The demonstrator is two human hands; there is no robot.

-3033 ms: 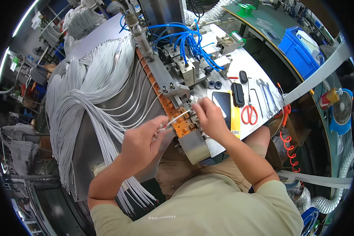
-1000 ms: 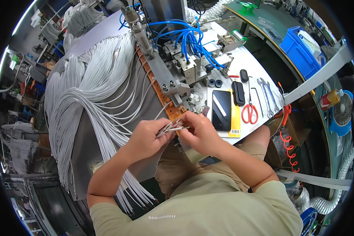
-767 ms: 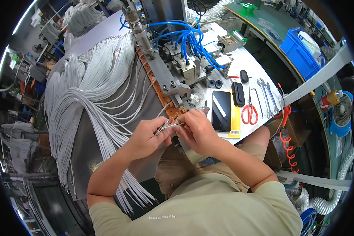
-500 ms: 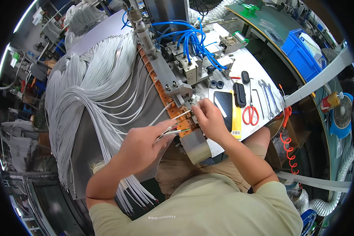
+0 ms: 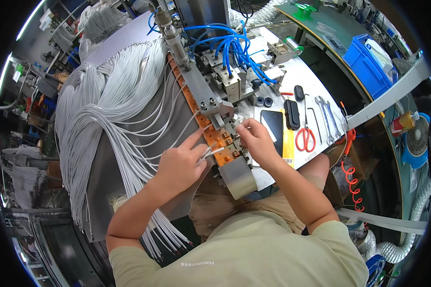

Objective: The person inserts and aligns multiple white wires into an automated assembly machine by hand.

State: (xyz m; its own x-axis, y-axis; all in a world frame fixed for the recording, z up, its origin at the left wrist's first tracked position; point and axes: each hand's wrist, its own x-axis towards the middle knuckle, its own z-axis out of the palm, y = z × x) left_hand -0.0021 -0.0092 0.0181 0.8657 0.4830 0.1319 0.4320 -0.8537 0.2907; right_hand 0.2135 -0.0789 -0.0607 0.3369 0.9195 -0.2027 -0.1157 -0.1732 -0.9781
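My left hand [image 5: 178, 166] is closed around a few white cables [image 5: 215, 152], whose short ends stick out toward the orange fixture rail [image 5: 192, 106]. Its index finger reaches forward and touches the rail close to a cable lying across it. Across from it, on the rail's right side, my right hand [image 5: 259, 142] has thumb and fingers pinched together at the small metal parts beside the rail. Whatever lies between those fingertips is hidden. A grey metal block [image 5: 238, 178] forms the rail's near end. Above the rail stands the machine's steel bar [image 5: 195, 86].
A large bundle of white cables [image 5: 100, 119] drapes over the table at left. Blue air hoses [image 5: 234, 40] crowd the machine. At right lie a phone [image 5: 272, 125], red-handled scissors [image 5: 305, 139], wrenches [image 5: 326, 117] and a black case [image 5: 291, 115]. Beyond is a blue bin [image 5: 367, 64].
My left hand has shifted slightly, its index finger now stretched up onto the rail. The cable that spanned between my hands no longer shows there. My right hand has barely moved.
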